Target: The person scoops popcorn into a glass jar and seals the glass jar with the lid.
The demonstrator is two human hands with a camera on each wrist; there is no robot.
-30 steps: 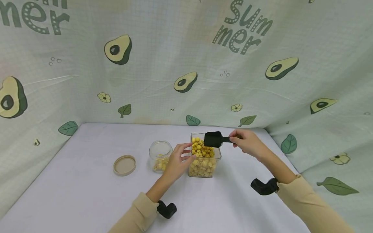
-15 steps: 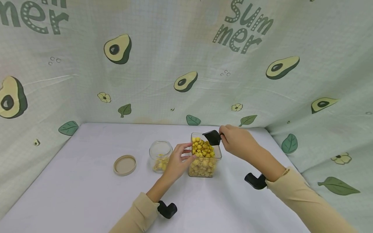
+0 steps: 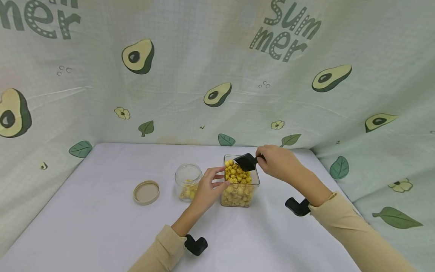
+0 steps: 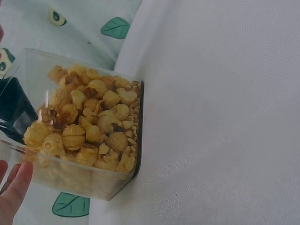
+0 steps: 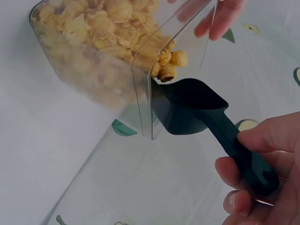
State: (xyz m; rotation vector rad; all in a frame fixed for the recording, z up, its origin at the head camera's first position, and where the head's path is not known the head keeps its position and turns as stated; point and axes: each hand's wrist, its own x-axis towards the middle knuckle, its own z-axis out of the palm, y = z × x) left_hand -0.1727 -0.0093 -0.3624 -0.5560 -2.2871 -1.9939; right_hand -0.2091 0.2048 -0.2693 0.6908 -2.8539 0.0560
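Note:
A clear square container (image 3: pixel 238 194) of yellow popcorn (image 3: pixel 238 175) stands on the table. My right hand (image 3: pixel 276 160) grips a black scoop (image 3: pixel 246 161) by its handle above the container's right rear part. In the right wrist view the scoop's bowl (image 5: pixel 187 110) dips inside the rim, its edge against the popcorn. My left hand (image 3: pixel 209 189) rests beside the container's left wall, fingers spread and fairly straight; its fingertips (image 4: pixel 21 176) are at the wall in the left wrist view. Left of that hand is a round clear jar (image 3: pixel 188 177) with a little popcorn in it.
A round beige lid (image 3: pixel 146 192) lies on the white table (image 3: pixel 102 226), left of the jar. A cloth printed with avocados (image 3: pixel 217 94) hangs behind the table and along both sides.
My right hand has moved left and turned over, tipping the scoop from level to slanting down into the container. The left hand, jar and lid stay in place.

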